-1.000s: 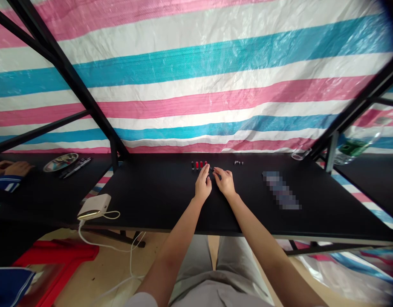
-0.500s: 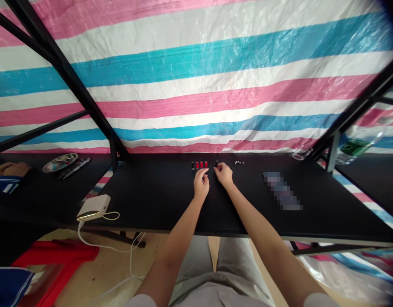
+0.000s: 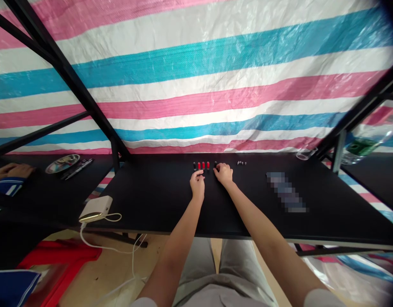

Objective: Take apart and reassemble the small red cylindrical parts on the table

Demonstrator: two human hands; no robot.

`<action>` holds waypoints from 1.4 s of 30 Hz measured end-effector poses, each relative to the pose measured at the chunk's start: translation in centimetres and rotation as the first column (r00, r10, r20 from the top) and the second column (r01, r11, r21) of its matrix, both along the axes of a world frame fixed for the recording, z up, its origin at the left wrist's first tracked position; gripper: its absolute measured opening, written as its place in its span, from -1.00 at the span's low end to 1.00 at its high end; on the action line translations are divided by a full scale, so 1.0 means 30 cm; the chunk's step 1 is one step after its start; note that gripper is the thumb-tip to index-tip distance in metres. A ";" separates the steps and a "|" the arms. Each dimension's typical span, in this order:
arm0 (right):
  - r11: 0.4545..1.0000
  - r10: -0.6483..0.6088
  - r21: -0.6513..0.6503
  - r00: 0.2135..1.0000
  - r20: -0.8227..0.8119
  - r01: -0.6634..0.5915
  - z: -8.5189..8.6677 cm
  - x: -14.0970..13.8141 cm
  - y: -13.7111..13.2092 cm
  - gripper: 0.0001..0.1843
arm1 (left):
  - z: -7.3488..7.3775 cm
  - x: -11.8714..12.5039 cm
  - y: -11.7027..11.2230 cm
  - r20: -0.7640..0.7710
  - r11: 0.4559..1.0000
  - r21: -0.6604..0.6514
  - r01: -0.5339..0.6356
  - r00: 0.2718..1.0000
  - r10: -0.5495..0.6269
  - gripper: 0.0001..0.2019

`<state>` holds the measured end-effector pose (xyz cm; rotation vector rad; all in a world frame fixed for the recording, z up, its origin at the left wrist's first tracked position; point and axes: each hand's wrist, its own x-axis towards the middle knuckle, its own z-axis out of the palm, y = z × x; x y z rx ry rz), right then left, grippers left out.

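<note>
On the counter, the right hand curls its fingers at a black tube; whether they grip it, I cannot tell. The left hand, half open, is just near of three red tubes, left of the black one. Silvery bits lie farther right.

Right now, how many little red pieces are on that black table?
3, in a row: the left red piece beside a black piece, the middle red piece, and the right red piece, nearest the right hand. The hands could hide more.
</note>
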<state>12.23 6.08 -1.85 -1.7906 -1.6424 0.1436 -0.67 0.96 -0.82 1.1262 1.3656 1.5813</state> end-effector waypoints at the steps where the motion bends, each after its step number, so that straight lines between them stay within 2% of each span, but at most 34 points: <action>1: 1.000 -0.010 -0.001 1.000 -0.005 0.010 0.004 0.002 -0.009 -0.88 | 0.001 -0.001 0.002 0.010 1.000 -0.006 -0.005 1.000 0.005 -0.78; 3: 0.999 -0.023 0.032 0.999 -0.049 0.024 0.009 0.008 -0.033 -0.82 | 0.004 0.000 0.003 0.026 1.000 -0.009 -0.005 1.000 0.005 -0.79; 6: 0.991 0.010 0.136 0.977 -0.214 0.020 0.009 0.021 -0.083 -0.77 | 0.014 0.003 0.000 0.051 1.000 -0.016 0.012 0.999 -0.011 -0.81; 10: 0.981 0.123 0.193 0.863 -0.490 -0.030 -0.011 0.038 -0.137 -0.73 | 0.024 0.011 -0.006 0.079 0.999 -0.039 0.026 0.997 -0.023 -0.79; 13: 0.985 0.125 0.168 0.798 -0.589 -0.031 -0.031 0.046 -0.149 -0.73 | 0.028 0.014 -0.013 0.085 0.999 -0.039 0.037 0.996 -0.033 -0.77; 20: 0.985 0.118 0.170 0.785 -0.608 -0.016 -0.057 0.053 -0.138 -0.72 | 0.036 0.014 -0.024 0.069 0.999 -0.031 0.044 0.997 -0.042 -0.79; 42: 0.986 0.125 0.165 0.752 -0.647 -0.022 -0.062 0.061 -0.141 -0.72 | 0.032 0.017 -0.027 0.065 0.998 -0.033 0.050 0.997 -0.048 -0.80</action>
